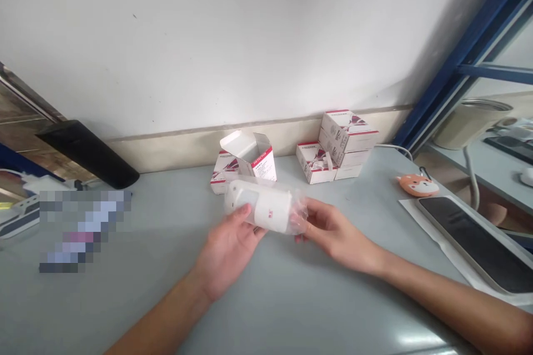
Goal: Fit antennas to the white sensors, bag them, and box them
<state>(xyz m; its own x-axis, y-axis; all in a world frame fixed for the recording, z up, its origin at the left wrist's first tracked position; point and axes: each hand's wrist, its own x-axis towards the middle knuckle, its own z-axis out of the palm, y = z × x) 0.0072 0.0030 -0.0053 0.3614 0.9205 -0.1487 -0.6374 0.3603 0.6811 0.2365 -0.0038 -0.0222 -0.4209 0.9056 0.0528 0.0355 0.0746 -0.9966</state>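
My left hand [227, 249] and my right hand [337, 230] both grip a white cylindrical detector in a clear plastic bag [264, 205], held just above the table. The left hand wraps its near side, and the right fingers pinch the bagged end. Behind it stands an open white and red detector box [250, 155], with a closed box [222, 173] partly hidden at its left. A white box [314, 163] lies to the right, near a small stack of similar boxes [347, 138].
The grey table [291, 310] meets a white wall [208, 39] at the back. A phone on a white sheet [474, 244] and an orange fox-shaped pouch [417, 184] lie at right. A black object [87, 152] and a pixelated item [83, 230] sit at left.
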